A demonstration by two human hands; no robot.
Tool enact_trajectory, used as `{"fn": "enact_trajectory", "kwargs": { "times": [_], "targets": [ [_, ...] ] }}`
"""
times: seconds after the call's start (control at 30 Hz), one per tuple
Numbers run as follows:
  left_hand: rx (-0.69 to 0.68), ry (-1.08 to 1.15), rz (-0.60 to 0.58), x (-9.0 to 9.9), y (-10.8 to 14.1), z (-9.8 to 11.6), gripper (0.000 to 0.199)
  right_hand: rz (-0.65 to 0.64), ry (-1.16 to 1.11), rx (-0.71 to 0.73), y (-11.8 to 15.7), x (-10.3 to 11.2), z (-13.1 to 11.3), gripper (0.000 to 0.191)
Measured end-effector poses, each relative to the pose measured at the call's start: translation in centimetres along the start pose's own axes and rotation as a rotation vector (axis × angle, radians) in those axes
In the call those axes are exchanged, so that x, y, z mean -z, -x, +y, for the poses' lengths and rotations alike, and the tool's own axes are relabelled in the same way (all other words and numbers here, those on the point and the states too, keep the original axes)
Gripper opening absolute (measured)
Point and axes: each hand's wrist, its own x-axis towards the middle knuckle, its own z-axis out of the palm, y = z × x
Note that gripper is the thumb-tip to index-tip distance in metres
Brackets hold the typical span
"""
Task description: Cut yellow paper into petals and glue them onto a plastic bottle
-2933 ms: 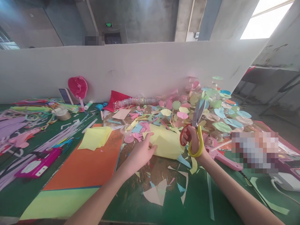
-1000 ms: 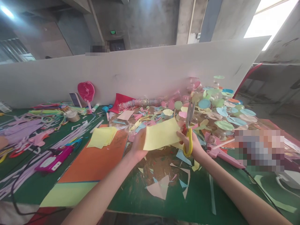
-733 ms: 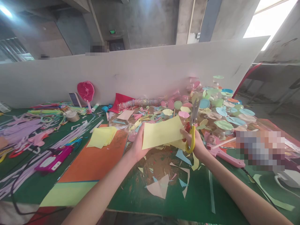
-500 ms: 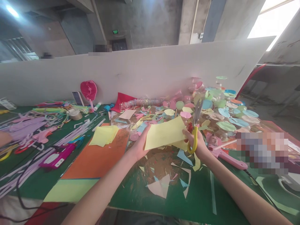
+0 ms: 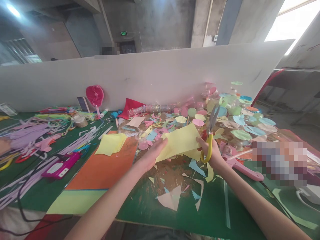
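Observation:
A pale yellow paper sheet (image 5: 180,141) is held between my two hands above the scrap-covered table. My left hand (image 5: 153,155) grips its left end, with the thumb lying on top. My right hand (image 5: 212,151) pinches the right edge and also holds scissors (image 5: 211,133) with yellow and red handles, their blades pointing up. Beneath the sheet's right end, part of another yellow piece shows. To the left, a stack of yellow papers (image 5: 110,144) lies on an orange sheet (image 5: 100,170).
Round paper pieces on clear plastic cups (image 5: 241,134) crowd the right back. A pink glue gun (image 5: 246,170) lies right of my right hand. Paper scraps (image 5: 171,198) lie in front. Left are a magenta device (image 5: 61,165), a cord and purple strips. A white partition (image 5: 155,78) stands behind.
My left hand has shifted slightly right and up, its thumb now further over the sheet. The scissors have tilted a little to the right with my right hand.

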Motion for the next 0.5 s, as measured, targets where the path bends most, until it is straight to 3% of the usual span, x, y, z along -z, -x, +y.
{"fn": "enact_trajectory", "kwargs": {
  "times": [0.17, 0.37, 0.5],
  "targets": [
    [0.066, 0.089, -0.018, 0.20, -0.37, -0.07, 0.059, -0.005, -0.026, -0.006, -0.08, 0.00, 0.30, 0.039],
    [0.032, -0.020, -0.018, -0.07, -0.02, 0.25, 0.044, 0.007, -0.016, -0.015, -0.32, 0.08, 0.76, 0.035],
    [0.027, -0.094, -0.046, -0.37, 0.40, 0.17, 0.044, -0.001, 0.004, -0.020, -0.33, 0.13, 0.84, 0.033]
  ]
}}
